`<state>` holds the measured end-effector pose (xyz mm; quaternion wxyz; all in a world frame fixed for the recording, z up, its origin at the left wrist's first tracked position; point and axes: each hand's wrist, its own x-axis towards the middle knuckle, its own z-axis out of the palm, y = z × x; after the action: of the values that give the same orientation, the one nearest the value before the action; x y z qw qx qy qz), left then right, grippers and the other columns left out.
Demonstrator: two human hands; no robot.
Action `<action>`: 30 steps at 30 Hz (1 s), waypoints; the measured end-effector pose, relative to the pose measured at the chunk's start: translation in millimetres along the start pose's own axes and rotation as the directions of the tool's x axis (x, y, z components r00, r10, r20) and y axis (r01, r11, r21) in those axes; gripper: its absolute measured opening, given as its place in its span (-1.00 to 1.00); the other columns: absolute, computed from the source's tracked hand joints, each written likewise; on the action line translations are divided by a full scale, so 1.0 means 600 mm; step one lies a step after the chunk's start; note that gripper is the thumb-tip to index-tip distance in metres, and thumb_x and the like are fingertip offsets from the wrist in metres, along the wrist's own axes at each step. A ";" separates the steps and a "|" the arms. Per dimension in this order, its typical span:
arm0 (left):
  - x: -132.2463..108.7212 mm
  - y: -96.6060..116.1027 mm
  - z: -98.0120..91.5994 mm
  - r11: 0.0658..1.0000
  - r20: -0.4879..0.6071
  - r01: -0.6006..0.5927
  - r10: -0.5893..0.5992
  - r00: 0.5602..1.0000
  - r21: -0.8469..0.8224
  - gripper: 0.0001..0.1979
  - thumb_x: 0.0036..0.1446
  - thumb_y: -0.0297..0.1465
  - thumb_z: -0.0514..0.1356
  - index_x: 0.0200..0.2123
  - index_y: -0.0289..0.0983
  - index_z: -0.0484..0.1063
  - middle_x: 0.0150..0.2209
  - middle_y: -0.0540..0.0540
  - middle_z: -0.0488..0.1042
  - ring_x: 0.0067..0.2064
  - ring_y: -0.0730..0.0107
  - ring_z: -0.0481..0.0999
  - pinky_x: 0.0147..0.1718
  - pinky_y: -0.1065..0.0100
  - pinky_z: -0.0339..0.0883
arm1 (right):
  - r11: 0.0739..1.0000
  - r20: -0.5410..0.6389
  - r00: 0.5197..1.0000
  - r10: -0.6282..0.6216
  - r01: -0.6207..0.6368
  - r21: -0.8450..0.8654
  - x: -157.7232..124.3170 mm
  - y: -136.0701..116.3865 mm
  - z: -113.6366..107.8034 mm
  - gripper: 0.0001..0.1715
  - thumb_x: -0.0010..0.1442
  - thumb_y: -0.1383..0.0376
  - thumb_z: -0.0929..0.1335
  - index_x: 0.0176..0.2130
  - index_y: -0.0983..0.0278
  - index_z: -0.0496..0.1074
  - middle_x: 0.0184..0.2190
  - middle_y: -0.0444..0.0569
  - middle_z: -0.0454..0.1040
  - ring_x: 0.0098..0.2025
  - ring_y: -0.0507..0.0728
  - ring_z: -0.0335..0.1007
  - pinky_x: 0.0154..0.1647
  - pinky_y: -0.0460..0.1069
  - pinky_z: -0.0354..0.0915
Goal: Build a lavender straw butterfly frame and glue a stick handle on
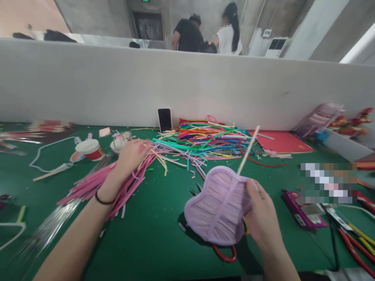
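In my right hand is a lilac, wavy-edged fan shape made of fuzzy pipe cleaners, with a lengthwise rib. My thumb and fingers grip its right edge. A pale stick juts from its top. My left hand reaches across the table, fingers stretched out and bent down over the near end of a heap of stems. Under that wrist lies a bundle of pink pipe cleaners. Beyond, a heap of multicoloured pipe cleaners spreads out. Red-handled pliers lie partly hidden beneath the fan shape.
A phone leans on the white partition. A lidded paper cup stands at left, near bare wires. At right are a red folder, a purple box and more pliers. Two people are beyond the partition.
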<state>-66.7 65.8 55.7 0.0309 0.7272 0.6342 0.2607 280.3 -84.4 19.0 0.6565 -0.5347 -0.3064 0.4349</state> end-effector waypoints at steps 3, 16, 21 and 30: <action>-0.031 0.108 -0.008 0.710 0.219 0.134 0.030 0.975 -0.691 -0.71 0.19 -0.26 0.25 -0.06 -0.24 0.57 0.03 -0.20 0.57 0.14 0.03 0.45 0.09 0.20 0.31 | 0.998 0.147 0.988 0.052 -0.045 -0.052 -0.012 0.021 0.038 -0.58 0.18 -0.08 0.41 -0.25 0.21 0.46 -0.36 -0.15 0.50 -0.35 0.07 0.38 -0.31 -0.06 0.32; -0.105 0.107 0.089 0.739 0.619 0.367 0.086 0.781 -0.566 -0.68 0.08 -0.16 0.30 -0.21 -0.27 0.55 -0.37 -0.18 0.64 -0.30 0.13 0.61 -0.29 0.31 0.36 | 0.635 0.631 0.775 0.031 0.472 -0.612 0.081 0.000 0.065 -0.66 0.30 0.16 0.33 0.01 0.27 0.45 -0.13 0.05 0.58 -0.12 0.16 0.52 -0.13 0.06 0.40; -0.081 0.100 0.099 0.991 0.322 -0.036 -0.008 0.947 0.130 -0.63 0.29 -0.18 0.07 -0.21 -0.32 0.54 -0.27 -0.35 0.61 -0.20 -0.12 0.60 -0.27 0.17 0.34 | -0.061 0.747 0.642 -0.169 0.750 -0.658 0.251 -0.018 0.105 -0.35 0.12 0.35 0.47 0.18 0.39 0.36 0.16 0.33 0.37 0.28 0.45 0.19 0.22 0.32 0.20; 0.060 0.084 0.182 0.864 0.183 -0.460 0.428 0.885 0.203 -0.56 0.33 -0.29 0.08 0.17 -0.42 0.36 0.21 -0.41 0.38 0.23 -0.07 0.37 0.18 0.04 0.25 | -0.525 0.871 0.487 -0.064 0.726 -0.444 0.455 -0.042 0.220 -0.25 0.18 0.38 0.40 0.30 0.36 0.20 0.24 0.34 0.31 0.30 0.47 0.15 0.20 0.29 0.17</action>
<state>26.5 121.1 -7.2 -0.0765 0.8677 0.4726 0.1336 290.3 217.2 58.1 0.0161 -0.4849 -0.8463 -0.2198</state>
